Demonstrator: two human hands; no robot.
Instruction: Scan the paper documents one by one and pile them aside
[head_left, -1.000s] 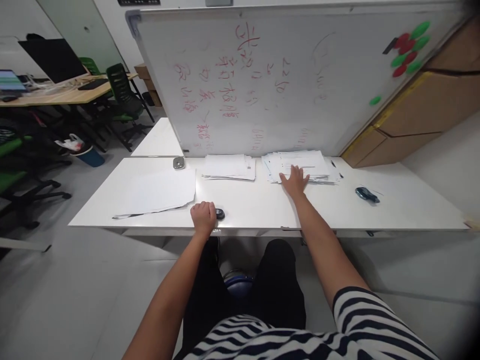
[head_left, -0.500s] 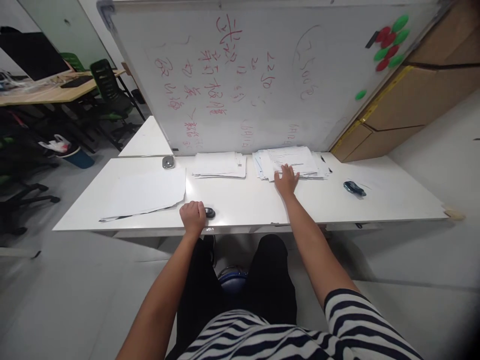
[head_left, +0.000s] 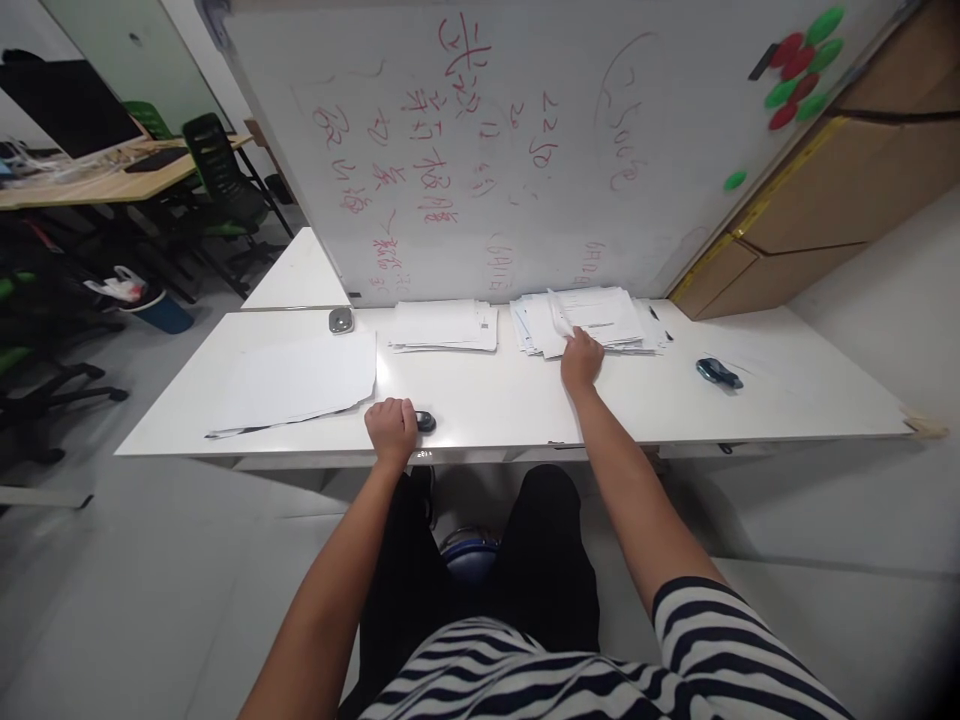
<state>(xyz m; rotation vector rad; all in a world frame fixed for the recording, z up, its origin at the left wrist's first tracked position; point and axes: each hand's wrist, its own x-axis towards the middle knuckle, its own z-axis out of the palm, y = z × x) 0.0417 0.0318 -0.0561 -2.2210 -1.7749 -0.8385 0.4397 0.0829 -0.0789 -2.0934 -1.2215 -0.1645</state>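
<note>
My left hand (head_left: 392,427) is closed around what looks like a black stapler (head_left: 426,422), near the front edge of the white desk. Only its rounded dark end sticks out past my fingers. My right hand (head_left: 583,360) pinches the near left part of the top paper sheet (head_left: 559,313), which curls up from the loose stack of printed papers (head_left: 615,310). To the left of that stack lies a neater pile of papers (head_left: 439,325), with neither hand on it.
Large white sheets (head_left: 292,380) cover the left of the desk (head_left: 480,400). A small grey square device (head_left: 341,320) sits behind them. At right lies a dark teal object (head_left: 718,373), perhaps another stapler. The whiteboard (head_left: 465,150) and cardboard boxes (head_left: 795,220) bound the back.
My right hand has gone from resting with fingers spread on the stack to pinching the top sheet, whose left part is now lifted and curled. My left hand keeps its hold.
</note>
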